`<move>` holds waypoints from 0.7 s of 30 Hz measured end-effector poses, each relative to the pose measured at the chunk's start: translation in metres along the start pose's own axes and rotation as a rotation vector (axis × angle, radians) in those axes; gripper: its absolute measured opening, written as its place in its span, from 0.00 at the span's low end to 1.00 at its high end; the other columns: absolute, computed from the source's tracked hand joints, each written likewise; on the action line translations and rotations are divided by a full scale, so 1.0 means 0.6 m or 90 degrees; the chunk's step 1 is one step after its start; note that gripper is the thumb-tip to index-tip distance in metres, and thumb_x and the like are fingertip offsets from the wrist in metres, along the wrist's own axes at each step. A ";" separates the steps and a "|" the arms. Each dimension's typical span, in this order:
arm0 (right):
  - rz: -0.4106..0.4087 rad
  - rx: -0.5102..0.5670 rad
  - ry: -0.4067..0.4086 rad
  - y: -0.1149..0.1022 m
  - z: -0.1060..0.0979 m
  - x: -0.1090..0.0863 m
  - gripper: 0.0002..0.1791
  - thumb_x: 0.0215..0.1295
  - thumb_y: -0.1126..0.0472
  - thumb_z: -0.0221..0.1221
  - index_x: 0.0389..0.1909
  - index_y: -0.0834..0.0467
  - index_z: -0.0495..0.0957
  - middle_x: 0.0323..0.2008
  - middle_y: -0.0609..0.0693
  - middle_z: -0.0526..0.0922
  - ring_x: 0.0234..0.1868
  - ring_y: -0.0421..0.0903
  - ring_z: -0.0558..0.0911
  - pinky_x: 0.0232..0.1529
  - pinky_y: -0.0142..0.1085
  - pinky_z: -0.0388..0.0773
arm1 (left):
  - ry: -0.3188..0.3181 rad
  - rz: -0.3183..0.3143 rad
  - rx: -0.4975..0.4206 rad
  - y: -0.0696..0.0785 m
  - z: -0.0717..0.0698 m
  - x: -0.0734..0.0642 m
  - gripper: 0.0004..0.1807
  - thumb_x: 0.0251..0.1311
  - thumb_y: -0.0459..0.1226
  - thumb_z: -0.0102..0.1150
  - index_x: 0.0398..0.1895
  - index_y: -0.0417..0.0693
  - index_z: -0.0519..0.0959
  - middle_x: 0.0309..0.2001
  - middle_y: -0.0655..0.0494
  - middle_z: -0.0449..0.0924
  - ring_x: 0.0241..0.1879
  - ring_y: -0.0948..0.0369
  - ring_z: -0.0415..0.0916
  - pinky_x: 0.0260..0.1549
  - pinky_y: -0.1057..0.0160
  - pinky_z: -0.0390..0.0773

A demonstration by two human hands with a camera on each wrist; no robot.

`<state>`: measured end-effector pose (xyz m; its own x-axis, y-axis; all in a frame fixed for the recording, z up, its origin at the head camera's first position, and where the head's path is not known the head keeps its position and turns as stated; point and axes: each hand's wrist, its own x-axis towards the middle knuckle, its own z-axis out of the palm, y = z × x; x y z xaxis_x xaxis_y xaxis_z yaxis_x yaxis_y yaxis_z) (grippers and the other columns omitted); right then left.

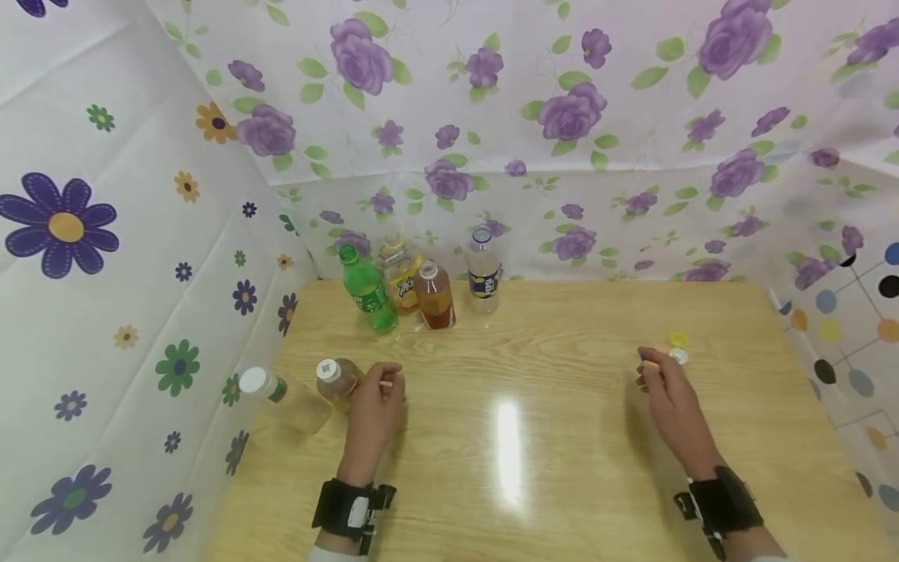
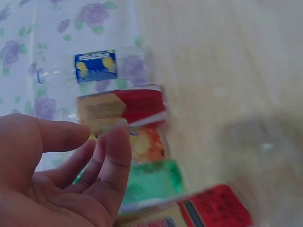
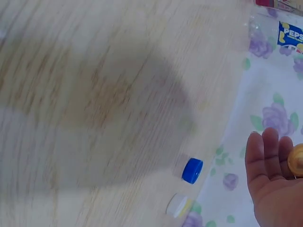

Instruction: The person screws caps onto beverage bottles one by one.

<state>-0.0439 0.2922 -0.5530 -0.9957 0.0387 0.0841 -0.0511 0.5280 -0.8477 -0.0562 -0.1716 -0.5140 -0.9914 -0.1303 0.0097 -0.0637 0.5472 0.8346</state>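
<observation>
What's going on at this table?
A person's right hand holds an orange cap near other loose caps on the table. The left hand, loosely curled, appears empty beside a brown bottle and a clear bottle, both white-capped. Four more bottles, all uncapped, stand along the table's far side.

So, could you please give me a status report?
Left fingers empty, beside white-capped brownish plastic bottle. Right fingers holding round orange plastic cap. Possible obstruction: small blue plastic cap nearby.

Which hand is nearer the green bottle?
Left. The left hand is on the person's side of the green bottle; the right hand is well off to the bottle's right.
</observation>
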 end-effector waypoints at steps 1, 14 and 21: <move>-0.001 -0.001 -0.003 -0.001 0.002 -0.001 0.27 0.90 0.52 0.37 0.80 0.60 0.62 0.60 0.60 0.74 0.53 0.47 0.76 0.50 0.27 0.75 | 0.001 0.002 -0.009 0.006 0.002 0.007 0.15 0.79 0.35 0.56 0.62 0.37 0.79 0.51 0.44 0.82 0.42 0.53 0.83 0.40 0.54 0.83; 0.010 -0.073 -0.010 -0.002 0.032 -0.016 0.30 0.89 0.48 0.40 0.78 0.63 0.65 0.55 0.59 0.76 0.51 0.52 0.78 0.43 0.25 0.74 | 0.087 -0.013 -0.092 0.046 0.014 0.109 0.31 0.77 0.34 0.56 0.78 0.39 0.59 0.70 0.37 0.57 0.57 0.48 0.73 0.48 0.50 0.80; 0.040 -0.089 -0.024 0.002 0.042 -0.023 0.30 0.88 0.45 0.42 0.77 0.60 0.68 0.59 0.57 0.77 0.55 0.51 0.78 0.47 0.27 0.73 | 0.180 0.005 -0.085 0.043 0.022 0.148 0.38 0.75 0.33 0.60 0.80 0.40 0.52 0.72 0.37 0.49 0.67 0.44 0.63 0.62 0.48 0.73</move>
<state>-0.0325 0.2706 -0.5682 -0.9990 0.0442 0.0116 0.0193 0.6386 -0.7693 -0.1473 -0.1581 -0.4987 -0.9194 -0.3616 0.1546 -0.0215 0.4387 0.8984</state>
